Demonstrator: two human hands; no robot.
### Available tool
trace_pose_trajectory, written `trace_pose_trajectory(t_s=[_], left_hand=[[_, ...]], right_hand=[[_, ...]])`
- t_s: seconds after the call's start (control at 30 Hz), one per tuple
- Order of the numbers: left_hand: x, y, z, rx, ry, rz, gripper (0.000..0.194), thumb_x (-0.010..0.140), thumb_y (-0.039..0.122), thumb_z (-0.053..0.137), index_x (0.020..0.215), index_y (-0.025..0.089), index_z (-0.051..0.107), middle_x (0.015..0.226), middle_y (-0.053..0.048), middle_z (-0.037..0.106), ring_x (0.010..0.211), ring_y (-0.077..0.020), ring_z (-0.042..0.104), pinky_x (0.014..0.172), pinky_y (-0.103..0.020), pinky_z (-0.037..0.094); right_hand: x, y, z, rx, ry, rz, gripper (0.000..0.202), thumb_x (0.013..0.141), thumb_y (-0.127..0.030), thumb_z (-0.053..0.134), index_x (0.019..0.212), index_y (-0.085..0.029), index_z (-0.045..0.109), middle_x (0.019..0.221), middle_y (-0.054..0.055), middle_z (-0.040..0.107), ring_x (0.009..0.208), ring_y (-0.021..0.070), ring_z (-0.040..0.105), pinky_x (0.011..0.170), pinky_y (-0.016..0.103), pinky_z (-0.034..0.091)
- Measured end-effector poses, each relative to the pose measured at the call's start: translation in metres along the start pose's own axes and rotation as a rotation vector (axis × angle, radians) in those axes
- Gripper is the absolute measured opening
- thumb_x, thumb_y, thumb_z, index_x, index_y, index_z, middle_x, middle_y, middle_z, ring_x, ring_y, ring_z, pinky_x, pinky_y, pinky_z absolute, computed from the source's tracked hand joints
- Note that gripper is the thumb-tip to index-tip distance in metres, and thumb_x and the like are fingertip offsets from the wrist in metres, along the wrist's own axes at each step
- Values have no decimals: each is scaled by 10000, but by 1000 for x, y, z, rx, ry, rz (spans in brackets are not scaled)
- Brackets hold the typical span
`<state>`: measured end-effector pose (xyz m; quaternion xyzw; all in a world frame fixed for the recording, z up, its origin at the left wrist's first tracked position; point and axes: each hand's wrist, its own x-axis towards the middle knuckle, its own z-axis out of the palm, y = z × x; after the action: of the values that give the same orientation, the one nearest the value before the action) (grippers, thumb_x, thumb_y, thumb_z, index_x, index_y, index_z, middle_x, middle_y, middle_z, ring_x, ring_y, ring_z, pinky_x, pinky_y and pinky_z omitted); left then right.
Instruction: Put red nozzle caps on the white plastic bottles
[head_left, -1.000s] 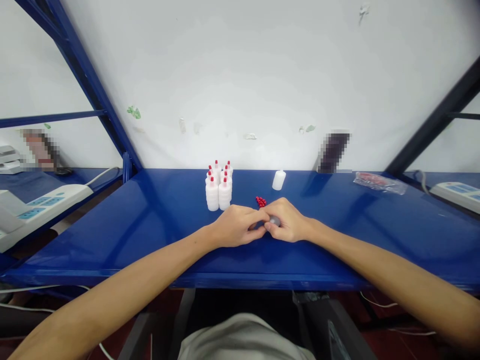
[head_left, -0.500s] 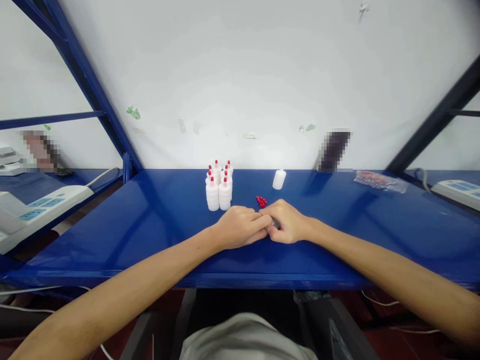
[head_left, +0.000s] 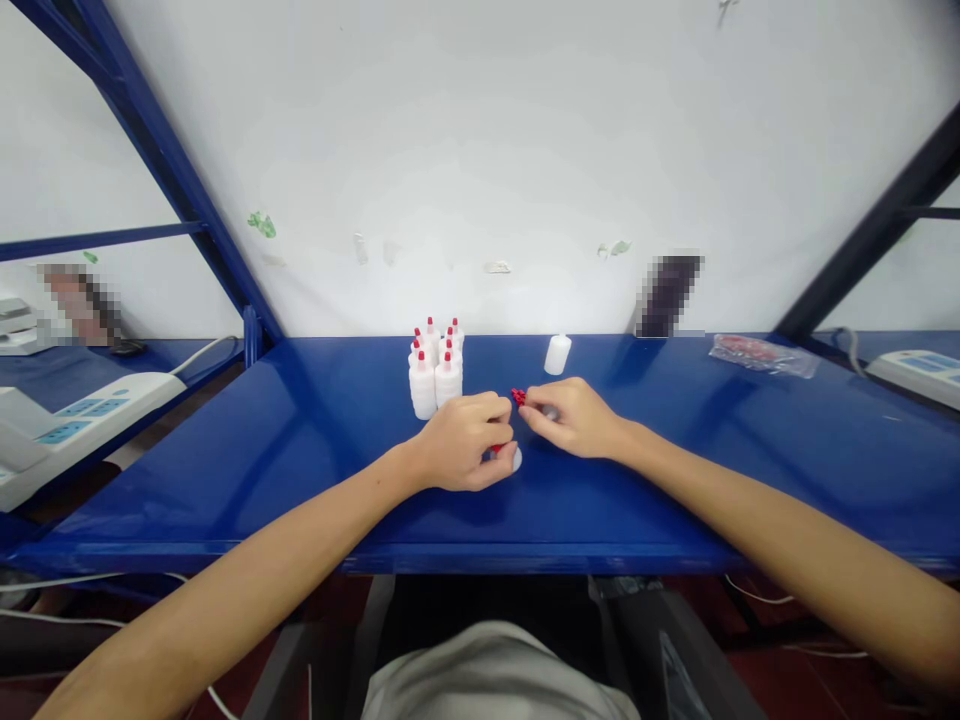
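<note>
My left hand is closed near the table's front. A white, round-based nozzle with a red tip pokes out between thumb and fingers; the rest of it is hidden. To its right, my right hand is bent down with its fingertips at a small pile of red caps. Under its curled fingers shows a small whitish piece, mostly covered. Several white bottles with red-tipped nozzles stand upright in two rows beyond my left hand. One white bottle without a red tip stands alone beyond my right hand.
The blue table meets a white wall at the back. A clear plastic bag with red things inside lies at the back right. White power strips sit at the left, and another at the far right. Blue frame posts rise at both sides.
My hands, touching before, are now apart. The left has moved slightly left with the red-tipped nozzle now showing; the right has moved slightly forward to the red caps.
</note>
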<state>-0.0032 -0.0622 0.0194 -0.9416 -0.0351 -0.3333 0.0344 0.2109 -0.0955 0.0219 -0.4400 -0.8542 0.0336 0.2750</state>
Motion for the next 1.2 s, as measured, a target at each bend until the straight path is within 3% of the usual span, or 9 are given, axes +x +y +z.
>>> trace_pose_trajectory(t_s=[0.13, 0.23, 0.47, 0.6, 0.77, 0.87, 1.07, 1.2], left_hand=[[-1, -3, 3, -95, -89, -45, 265, 799, 179, 523, 566, 187, 399, 765, -37, 526, 624, -119, 453, 578, -274, 393], [-2, -6, 6, -104, -171, -105, 275, 816, 194, 530, 584, 189, 383, 696, 0, 480, 570, -101, 412, 538, -264, 349], [-2, -9, 6, -23, -251, -209, 191, 867, 241, 523, 698, 191, 450, 663, 19, 506, 606, -127, 483, 575, -265, 349], [-2, -8, 4, -58, -259, -233, 48, 903, 223, 495, 914, 193, 530, 731, 18, 571, 631, -133, 530, 615, -259, 399], [-5, -9, 5, -148, -233, -246, 301, 952, 191, 418, 1250, 194, 461, 799, 8, 609, 685, -146, 570, 647, -257, 431], [-6, -10, 6, -141, -231, -240, 309, 953, 188, 422, 1255, 189, 484, 845, -9, 626, 727, -152, 586, 684, -268, 449], [-4, -7, 7, -106, -250, -227, 265, 928, 233, 495, 1171, 167, 576, 1044, -74, 639, 906, -195, 614, 807, -321, 505], [-5, -7, 10, -102, -269, -228, 345, 923, 260, 534, 1252, 164, 576, 1214, -116, 613, 1085, -248, 589, 949, -402, 501]], right_hand=[[3, 13, -3, -172, -47, 237, 201, 898, -325, 543, 995, -213, 680, 693, 7, 671, 599, 161, 580, 594, 253, 339], [3, 20, -4, -250, -132, 250, 240, 879, -322, 573, 1082, -250, 679, 716, -2, 679, 611, 167, 592, 599, 254, 343], [4, 17, -4, -258, -199, 184, 177, 860, -278, 583, 992, -243, 697, 733, 6, 693, 620, 171, 605, 604, 268, 352], [4, 16, -5, -237, -201, 182, 180, 863, -279, 585, 994, -249, 705, 716, 0, 691, 607, 166, 602, 598, 264, 351], [3, 15, -6, -184, -195, 174, 143, 865, -255, 577, 906, -227, 711, 677, 0, 677, 583, 154, 580, 592, 260, 343], [3, 14, -4, -116, -184, 143, 139, 857, -241, 580, 867, -210, 715, 681, 0, 673, 582, 142, 571, 600, 253, 355], [3, 19, -4, -97, -120, 71, 126, 838, -239, 609, 852, -181, 719, 883, 48, 685, 695, 153, 601, 668, 266, 411], [2, 21, -7, -65, -94, 144, 117, 823, -220, 612, 847, -185, 721, 809, 29, 703, 668, 152, 614, 668, 266, 420]])
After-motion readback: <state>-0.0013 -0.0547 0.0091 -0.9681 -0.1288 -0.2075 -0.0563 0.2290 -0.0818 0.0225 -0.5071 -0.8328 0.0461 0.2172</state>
